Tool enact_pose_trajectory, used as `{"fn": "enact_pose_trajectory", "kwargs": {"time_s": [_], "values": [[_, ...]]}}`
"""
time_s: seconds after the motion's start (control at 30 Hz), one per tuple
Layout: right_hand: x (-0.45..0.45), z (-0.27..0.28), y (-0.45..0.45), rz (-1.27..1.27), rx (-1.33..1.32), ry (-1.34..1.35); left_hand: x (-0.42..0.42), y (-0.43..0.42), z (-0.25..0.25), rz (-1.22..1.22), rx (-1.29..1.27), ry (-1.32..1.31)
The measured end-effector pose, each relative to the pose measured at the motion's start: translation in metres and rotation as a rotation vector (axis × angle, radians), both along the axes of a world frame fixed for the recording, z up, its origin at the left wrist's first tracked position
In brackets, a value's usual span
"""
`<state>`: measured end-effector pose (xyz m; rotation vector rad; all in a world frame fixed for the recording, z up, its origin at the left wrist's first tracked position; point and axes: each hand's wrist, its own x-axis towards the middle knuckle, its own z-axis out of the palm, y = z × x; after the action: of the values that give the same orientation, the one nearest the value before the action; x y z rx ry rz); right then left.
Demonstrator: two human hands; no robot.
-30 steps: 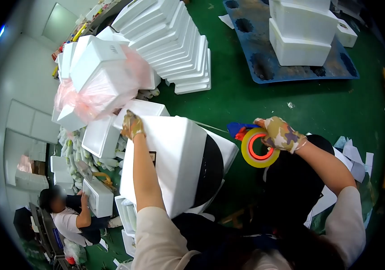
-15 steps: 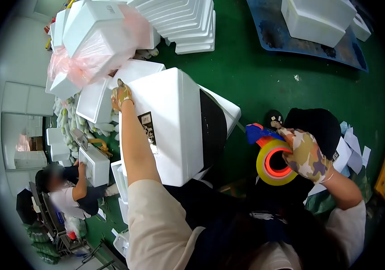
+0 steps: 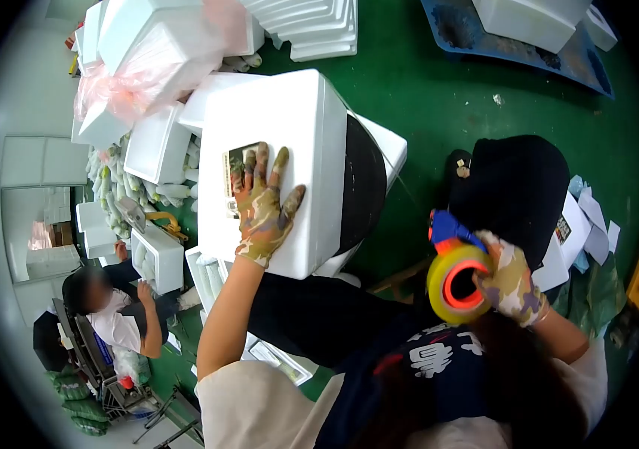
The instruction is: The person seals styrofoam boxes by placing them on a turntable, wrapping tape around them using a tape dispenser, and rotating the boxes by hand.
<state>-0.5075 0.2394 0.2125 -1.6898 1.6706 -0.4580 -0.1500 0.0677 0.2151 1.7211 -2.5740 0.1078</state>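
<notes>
A white foam box lies in front of me on a black round surface. My left hand, in a camouflage glove, rests flat with fingers spread on the box, partly over a printed label. In the same kind of glove, my right hand grips a tape dispenser with a blue and red head and a yellow roll. A thin strip of tape runs along the box's right edge and towards the dispenser.
At the left a seated person handles another foam box. Wrapped vegetables lie behind it. Stacked foam lids stand at the top, a blue pallet with boxes at the top right. Paper scraps lie at the right.
My left hand has moved from the box's far left corner onto its face and spread out. My right hand has come lower and nearer with the dispenser. The view has tilted downward.
</notes>
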Motion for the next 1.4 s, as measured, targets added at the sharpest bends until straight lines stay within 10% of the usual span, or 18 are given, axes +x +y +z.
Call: {"fn": "enact_pose_trajectory", "kwargs": {"time_s": [0.3,0.63,1.27,1.4], "values": [[0.056,-0.009,0.090,0.172,0.298,0.185,-0.009,-0.006,-0.033,0.212,-0.204,0.083],[0.172,-0.041,0.036,0.418,-0.208,0.077,-0.021,-0.011,-0.034,0.412,-0.234,0.077],[0.273,-0.101,-0.022,0.516,-0.403,-0.105,-0.025,-0.028,-0.032,0.698,-0.292,0.255],[0.231,-0.039,0.002,0.387,-0.220,0.019,-0.042,-0.027,-0.023,0.746,-0.285,0.302]]}}
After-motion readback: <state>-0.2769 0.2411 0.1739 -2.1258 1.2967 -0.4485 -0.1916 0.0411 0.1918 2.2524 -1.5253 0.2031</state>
